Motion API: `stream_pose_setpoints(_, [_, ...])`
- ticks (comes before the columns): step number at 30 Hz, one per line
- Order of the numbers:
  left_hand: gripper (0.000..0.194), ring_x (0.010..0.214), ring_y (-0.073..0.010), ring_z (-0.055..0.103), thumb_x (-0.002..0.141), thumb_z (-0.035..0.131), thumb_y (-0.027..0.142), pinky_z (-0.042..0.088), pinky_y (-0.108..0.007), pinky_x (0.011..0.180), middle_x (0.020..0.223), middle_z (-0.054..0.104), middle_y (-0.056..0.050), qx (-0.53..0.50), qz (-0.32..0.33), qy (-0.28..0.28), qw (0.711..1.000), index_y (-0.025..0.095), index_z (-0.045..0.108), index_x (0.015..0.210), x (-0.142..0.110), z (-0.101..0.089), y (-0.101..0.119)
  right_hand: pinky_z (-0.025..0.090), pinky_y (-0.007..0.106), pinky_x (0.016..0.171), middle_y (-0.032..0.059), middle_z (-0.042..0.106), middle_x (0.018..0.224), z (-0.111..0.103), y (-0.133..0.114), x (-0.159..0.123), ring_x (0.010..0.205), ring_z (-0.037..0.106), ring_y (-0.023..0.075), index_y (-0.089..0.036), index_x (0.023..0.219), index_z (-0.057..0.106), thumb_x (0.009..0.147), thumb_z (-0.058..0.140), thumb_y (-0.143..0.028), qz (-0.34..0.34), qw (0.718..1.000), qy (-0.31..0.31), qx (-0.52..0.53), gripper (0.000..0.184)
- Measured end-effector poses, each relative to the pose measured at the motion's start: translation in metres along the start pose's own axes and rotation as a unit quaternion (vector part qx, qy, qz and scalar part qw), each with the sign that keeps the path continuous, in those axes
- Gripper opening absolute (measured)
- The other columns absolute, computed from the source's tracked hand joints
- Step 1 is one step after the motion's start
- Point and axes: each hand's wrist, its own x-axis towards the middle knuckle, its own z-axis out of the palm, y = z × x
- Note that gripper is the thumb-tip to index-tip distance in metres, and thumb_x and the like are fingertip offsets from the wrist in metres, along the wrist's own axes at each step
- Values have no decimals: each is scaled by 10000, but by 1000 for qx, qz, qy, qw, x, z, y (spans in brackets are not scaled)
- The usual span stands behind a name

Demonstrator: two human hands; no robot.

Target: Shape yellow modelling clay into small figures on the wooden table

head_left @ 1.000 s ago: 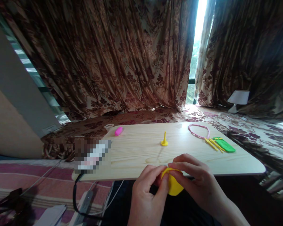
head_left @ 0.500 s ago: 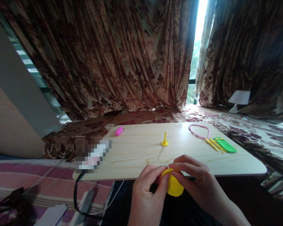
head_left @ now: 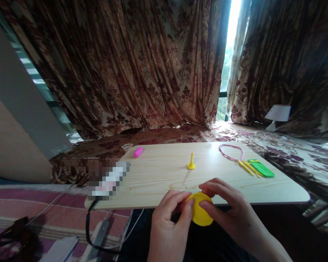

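Between my two hands, just off the table's near edge, is a flat round disc of yellow modelling clay (head_left: 202, 213). My left hand (head_left: 171, 214) pinches its left edge, thumb in front and fingers behind. On the right side, my right hand (head_left: 226, 205) has its thumb on the disc's face and its fingers curled over the top edge. A yellow clay piece with a round base and a thin upright stem (head_left: 191, 163) stands on the table beyond my hands.
On the wooden table (head_left: 158, 178) lie a pink clay lump (head_left: 138, 152), a twisted pink loop (head_left: 221, 151), thin yellow strips (head_left: 248, 169) and a flat green piece (head_left: 263, 169). A blurred-out object (head_left: 109, 182) sits at the left edge. A white lamp (head_left: 278, 113) stands behind.
The disc's upper edge, folded over before, now lies flat, so more of its round face shows. My right thumb and fingers have moved apart a little.
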Motion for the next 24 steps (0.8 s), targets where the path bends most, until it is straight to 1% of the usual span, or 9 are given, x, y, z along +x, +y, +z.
stream_pose_setpoints(3, [128, 752, -153, 627, 792, 607, 214, 534, -237, 673, 835, 634, -27, 14, -6, -15, 1000, 182, 661, 903, 0, 3, -2, 477, 238, 694, 25, 584, 882, -2, 0, 0, 800, 572, 137, -218, 972, 637, 861, 542, -149, -2, 1000, -9, -1, 162])
stream_pose_setpoints(7, [133, 715, -151, 609, 807, 580, 201, 509, -242, 658, 776, 633, -23, 64, 24, -45, 997, 185, 682, 891, 1, 3, 0, 475, 219, 666, 26, 578, 899, -2, -1, -1, 800, 572, 129, -229, 974, 653, 883, 520, -170, 13, 999, -35, 12, 172])
stream_pose_setpoints(9, [128, 718, -148, 607, 817, 563, 192, 503, -239, 662, 773, 635, -22, 72, 28, -42, 996, 183, 681, 866, 2, 3, -1, 477, 210, 672, 23, 577, 911, -1, -1, -2, 810, 573, 126, -235, 989, 651, 888, 516, -180, 17, 999, -40, 15, 177])
stream_pose_setpoints(12, [106, 738, -152, 615, 810, 574, 209, 506, -239, 671, 804, 648, -21, 78, 24, -20, 996, 189, 665, 862, 1, 2, -3, 482, 209, 709, 26, 575, 961, -2, 0, -2, 856, 573, 129, -237, 1071, 615, 876, 539, -191, 20, 999, -32, 6, 214])
stream_pose_setpoints(15, [128, 723, -154, 626, 801, 590, 251, 515, -250, 675, 821, 665, -17, 82, -6, 5, 997, 197, 643, 904, -1, 4, -7, 478, 221, 742, 20, 574, 956, -3, 1, -1, 861, 569, 130, -235, 1092, 591, 857, 567, -185, 14, 1000, -23, -6, 242])
stream_pose_setpoints(17, [169, 719, -156, 628, 799, 592, 265, 516, -258, 683, 828, 669, -16, 88, -18, -10, 996, 202, 635, 950, -2, 5, -8, 474, 225, 733, 13, 575, 935, -3, 1, 0, 846, 568, 126, -242, 1049, 610, 873, 539, -170, 9, 1000, -25, -9, 203])
stream_pose_setpoints(20, [158, 740, -159, 620, 808, 575, 248, 506, -259, 695, 827, 658, -19, 102, -1, -49, 994, 202, 641, 943, -1, 5, -7, 474, 226, 728, 18, 576, 955, -2, 1, 0, 865, 569, 130, -249, 1025, 623, 893, 503, -169, 9, 999, -36, -10, 195])
stream_pose_setpoints(21, [139, 746, -159, 616, 814, 565, 239, 502, -257, 696, 824, 653, -19, 106, 6, -52, 993, 201, 644, 922, -1, 5, -6, 474, 227, 735, 22, 576, 969, -1, 2, 0, 878, 568, 134, -246, 1029, 619, 889, 512, -178, 10, 999, -35, -10, 189])
stream_pose_setpoints(24, [115, 755, -155, 610, 828, 542, 224, 492, -250, 697, 824, 649, -14, 112, 13, -37, 993, 204, 639, 886, 0, 4, -5, 472, 239, 751, 31, 577, 969, 0, 2, -1, 878, 567, 144, -223, 1011, 609, 871, 544, -195, 12, 999, -25, -23, 156])
